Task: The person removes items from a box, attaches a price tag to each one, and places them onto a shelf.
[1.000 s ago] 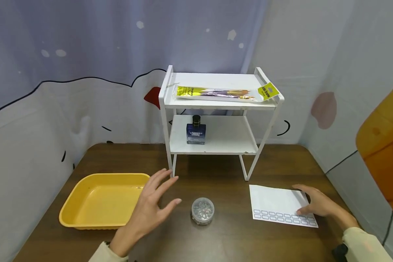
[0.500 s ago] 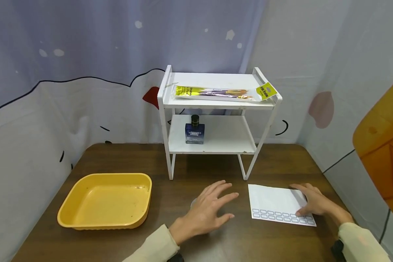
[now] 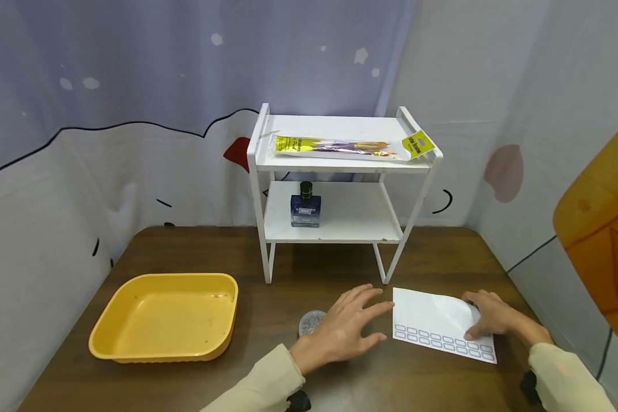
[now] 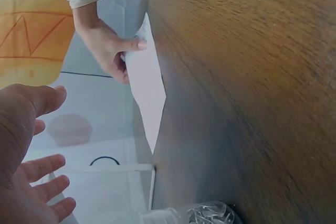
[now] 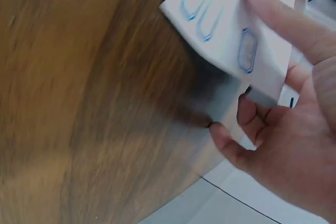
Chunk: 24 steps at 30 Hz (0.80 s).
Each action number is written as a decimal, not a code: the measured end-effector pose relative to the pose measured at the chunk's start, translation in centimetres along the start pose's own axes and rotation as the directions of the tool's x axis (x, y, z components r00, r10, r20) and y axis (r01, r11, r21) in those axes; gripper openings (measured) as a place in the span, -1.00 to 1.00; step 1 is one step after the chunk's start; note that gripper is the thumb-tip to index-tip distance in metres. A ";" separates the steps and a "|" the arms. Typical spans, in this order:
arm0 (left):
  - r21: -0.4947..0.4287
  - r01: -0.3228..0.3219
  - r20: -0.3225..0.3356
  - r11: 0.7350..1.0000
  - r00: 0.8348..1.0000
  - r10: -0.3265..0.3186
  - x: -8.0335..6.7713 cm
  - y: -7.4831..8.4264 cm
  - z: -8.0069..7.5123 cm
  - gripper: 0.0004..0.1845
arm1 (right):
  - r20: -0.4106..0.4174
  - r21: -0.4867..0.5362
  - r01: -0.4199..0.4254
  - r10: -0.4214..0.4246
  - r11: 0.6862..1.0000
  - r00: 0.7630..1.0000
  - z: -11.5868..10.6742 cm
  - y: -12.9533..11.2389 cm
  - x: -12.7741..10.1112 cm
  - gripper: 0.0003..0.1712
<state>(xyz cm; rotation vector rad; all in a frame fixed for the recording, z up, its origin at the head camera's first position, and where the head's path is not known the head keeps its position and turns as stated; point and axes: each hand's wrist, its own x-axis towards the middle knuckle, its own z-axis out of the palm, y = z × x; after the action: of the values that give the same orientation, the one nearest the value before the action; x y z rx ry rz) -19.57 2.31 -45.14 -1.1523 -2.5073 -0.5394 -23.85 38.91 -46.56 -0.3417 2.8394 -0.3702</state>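
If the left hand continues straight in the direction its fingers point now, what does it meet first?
Most likely the label sheet: the left hand hovers with straight fingers aimed right at its near edge. Its height above the table is unclear.

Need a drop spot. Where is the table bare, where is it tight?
Bare: brown table between yellow tray and white rack; also the rack's lower shelf right of the blue bottle. Tight: front right, where left hand, glitter jar, label sheet and right hand bunch.
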 end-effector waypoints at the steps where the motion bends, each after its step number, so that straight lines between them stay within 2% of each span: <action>1: 0.000 -0.003 -0.004 1.000 1.000 0.003 0.1 0.0 0.1 -0.39 | -0.003 0.004 0.007 -0.007 1.000 1.000 0.0 -0.1 0.0 -0.20; 4: -0.005 -0.005 -0.011 1.000 1.000 0.005 0.2 0.1 0.1 -0.37 | -0.008 0.039 0.033 -0.033 0.999 0.999 -0.3 -0.5 -0.2 -0.59; 7: -0.013 -0.005 -0.014 1.000 1.000 0.005 0.3 0.2 0.1 -0.34 | 0.008 0.103 0.091 -0.092 0.991 0.996 -1.1 -1.2 -0.6 -0.81; 9: -0.027 -0.004 -0.015 1.000 1.000 0.003 0.4 0.2 -0.1 -0.31 | 0.014 0.149 0.156 -0.160 0.976 0.987 -1.9 -1.8 -0.8 -0.86; 12: -0.061 0.005 -0.021 0.998 1.000 -0.006 0.6 0.1 -0.2 -0.29 | 0.013 0.231 0.256 -0.266 0.939 0.964 -3.3 -2.8 -1.2 -0.89; 16: -0.127 0.043 -0.045 0.991 0.998 -0.049 0.8 -0.1 -0.5 -0.27 | -0.028 0.286 0.383 -0.392 0.878 0.920 -4.8 -4.4 -1.6 -0.90; 20: -0.219 0.083 -0.088 0.972 0.991 -0.105 0.9 -0.4 -0.6 -0.23 | -0.044 0.304 0.435 -0.443 0.848 0.895 -5.9 -6.1 -1.8 -0.91; 24: -0.350 0.127 -0.120 0.928 0.976 -0.179 1.0 -0.6 -0.8 -0.21 | -0.038 0.358 0.428 -0.445 0.830 0.895 -6.7 -7.5 -2.0 -0.90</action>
<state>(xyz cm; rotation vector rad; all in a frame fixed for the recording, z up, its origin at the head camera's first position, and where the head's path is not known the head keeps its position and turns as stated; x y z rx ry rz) -20.56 2.21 -44.10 -0.9836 -2.4462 -1.0973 -22.37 33.85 -37.80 -0.9113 2.5470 -0.9411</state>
